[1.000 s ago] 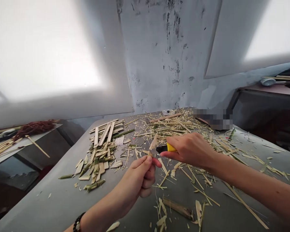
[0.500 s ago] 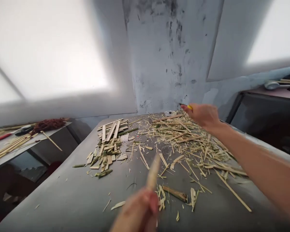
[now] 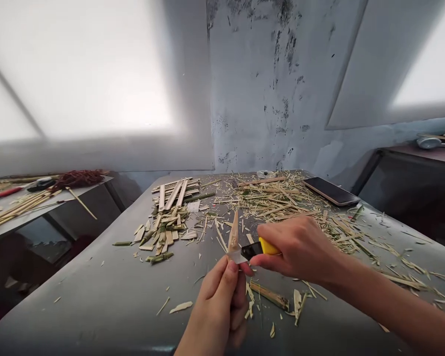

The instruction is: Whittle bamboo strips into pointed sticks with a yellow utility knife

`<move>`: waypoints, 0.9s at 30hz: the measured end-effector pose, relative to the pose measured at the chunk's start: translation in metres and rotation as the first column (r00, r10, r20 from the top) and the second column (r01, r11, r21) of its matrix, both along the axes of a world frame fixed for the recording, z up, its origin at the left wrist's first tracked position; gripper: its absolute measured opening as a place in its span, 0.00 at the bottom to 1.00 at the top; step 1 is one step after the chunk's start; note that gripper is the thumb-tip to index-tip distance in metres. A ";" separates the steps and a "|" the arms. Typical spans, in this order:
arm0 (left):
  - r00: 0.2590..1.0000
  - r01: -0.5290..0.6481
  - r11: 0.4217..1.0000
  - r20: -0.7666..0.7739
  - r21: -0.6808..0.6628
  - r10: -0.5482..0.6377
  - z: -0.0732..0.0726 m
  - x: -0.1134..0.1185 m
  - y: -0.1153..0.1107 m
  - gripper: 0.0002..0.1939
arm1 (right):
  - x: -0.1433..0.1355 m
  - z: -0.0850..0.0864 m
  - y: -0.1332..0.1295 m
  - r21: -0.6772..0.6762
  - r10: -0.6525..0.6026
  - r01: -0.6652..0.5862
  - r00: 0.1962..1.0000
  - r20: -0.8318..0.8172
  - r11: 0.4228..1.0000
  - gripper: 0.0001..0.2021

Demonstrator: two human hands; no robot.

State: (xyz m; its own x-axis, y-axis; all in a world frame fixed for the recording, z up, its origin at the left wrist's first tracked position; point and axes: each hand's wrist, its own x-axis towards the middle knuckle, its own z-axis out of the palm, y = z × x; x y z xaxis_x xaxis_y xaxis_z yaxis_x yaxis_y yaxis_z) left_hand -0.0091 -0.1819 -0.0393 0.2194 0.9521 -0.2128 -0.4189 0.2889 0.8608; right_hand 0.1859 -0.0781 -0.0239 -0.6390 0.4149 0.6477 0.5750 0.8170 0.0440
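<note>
My left hand (image 3: 219, 301) pinches a pale, pointed bamboo piece (image 3: 234, 231), its tip directed up and away from me. In my right hand (image 3: 294, 247) is a utility knife (image 3: 267, 246) with a yellow and black handle. Its blade (image 3: 238, 256) lies against the bamboo just beyond my left fingertips. The lower end of the bamboo is hidden by my left hand. Close by on the table lies a short brown bamboo piece (image 3: 270, 295) among pale shavings (image 3: 297, 300).
Flat bamboo strips (image 3: 173, 194) and short offcuts (image 3: 165, 238) are piled at left on the grey table (image 3: 107, 296). Thin slivers (image 3: 278, 200) heap up at the back right beside a phone (image 3: 332, 191). A left side table holds reddish-brown cord (image 3: 79, 179) and sticks (image 3: 22, 211).
My right hand has come back from the far right of the table, bringing the knife to the bamboo. The phone now shows. The view has shifted slightly.
</note>
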 end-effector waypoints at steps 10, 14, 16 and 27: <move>0.996 -0.087 0.992 -0.037 -0.091 0.084 -0.004 0.012 0.003 0.25 | -0.010 -0.011 0.022 0.157 -0.169 0.148 0.977 0.128 0.976 0.37; 0.995 -0.092 0.991 -0.045 -0.099 0.088 -0.013 0.017 -0.004 0.27 | 0.018 0.022 0.061 -0.012 -0.493 0.495 0.867 0.077 0.869 0.47; 0.998 -0.051 0.993 -0.042 -0.104 0.047 -0.015 0.015 -0.012 0.28 | 0.043 0.044 0.079 -0.043 -0.637 0.637 0.771 0.005 0.770 0.49; 0.994 -0.107 0.991 -0.014 -0.086 0.106 -0.011 0.011 -0.013 0.32 | 0.021 0.010 -0.002 -0.072 -0.138 0.137 0.990 -0.015 0.988 0.32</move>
State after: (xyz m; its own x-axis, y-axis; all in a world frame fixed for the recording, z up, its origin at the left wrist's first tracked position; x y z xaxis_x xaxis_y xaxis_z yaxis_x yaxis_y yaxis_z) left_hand 0.0020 -0.1953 -0.0500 0.1149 0.9479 -0.2971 -0.4430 0.3165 0.8388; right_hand 0.2065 -0.0804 -0.0138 -0.5597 0.5433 0.6257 0.6822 0.7307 -0.0242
